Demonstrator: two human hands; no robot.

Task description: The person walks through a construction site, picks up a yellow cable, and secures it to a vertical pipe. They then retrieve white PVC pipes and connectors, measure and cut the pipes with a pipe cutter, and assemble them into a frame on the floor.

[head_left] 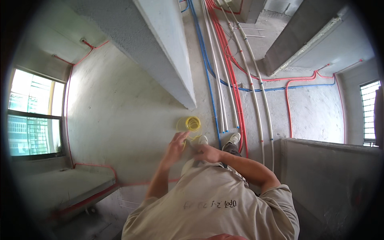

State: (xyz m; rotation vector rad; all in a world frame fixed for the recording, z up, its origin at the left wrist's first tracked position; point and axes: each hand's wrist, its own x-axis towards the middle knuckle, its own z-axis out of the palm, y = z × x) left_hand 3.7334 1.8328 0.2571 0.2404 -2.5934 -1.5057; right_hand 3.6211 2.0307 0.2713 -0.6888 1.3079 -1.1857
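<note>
A coil of yellow wire [193, 124] is in front of me, low down near my feet. Loose yellow strands run from it back toward my hands. My left hand [175, 147] is raised just behind the coil, with a yellow strand beside its fingers. Motion smears those fingers, so whether they grip the strand is unclear. To its right, my right hand [208, 153] is closed around a dark, slim tool [189, 145] that points toward my left hand. The tool's kind is too blurred to make out.
Red pipes [232, 78], blue pipes [204, 56] and white pipes [256, 86] run along the concrete floor ahead and to the right. A concrete column [160, 44] stands ahead. A low grey wall [328, 160] is at the right, and a window [36, 112] at the left.
</note>
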